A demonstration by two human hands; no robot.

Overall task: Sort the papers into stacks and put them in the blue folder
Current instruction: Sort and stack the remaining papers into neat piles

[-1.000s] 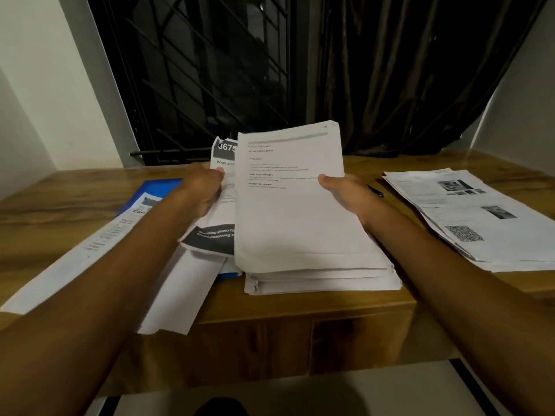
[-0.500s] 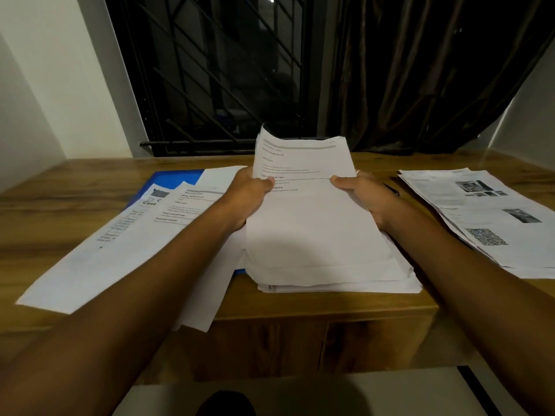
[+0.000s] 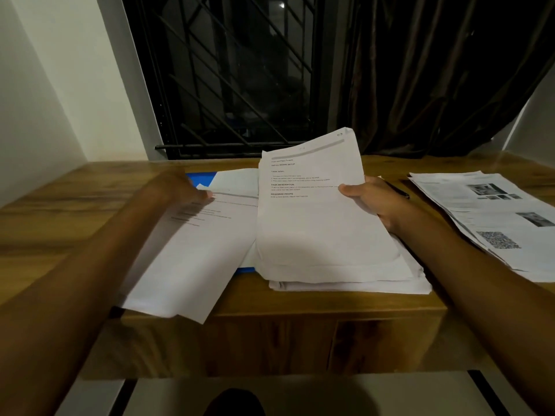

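The right hand (image 3: 372,202), right of centre, is gripping the lifted sheets (image 3: 312,205) by their right edge, with the thumb lying on the printed face and the fingers curling behind. These sheets are tilting up at the far end while their near end is resting on the middle stack (image 3: 354,285), which is lying at the front edge of the worktop (image 3: 60,211).

The left hand (image 3: 177,187), left of centre, is smearing into blur. It is hovering over or touching the far end of the left pile (image 3: 192,250), and I cannot tell how far it is open or whether it is holding anything.

The left pile is lying slantwise on the blue folder (image 3: 200,178) and hanging over the worktop's front edge. The folder is showing only as a blue corner at the far end and a thin strip beside the middle stack.

At the right of the frame a third stack (image 3: 495,217), bearing photos and a QR code, is lying apart. A dark pen (image 3: 398,192) is lying just beyond the right hand.
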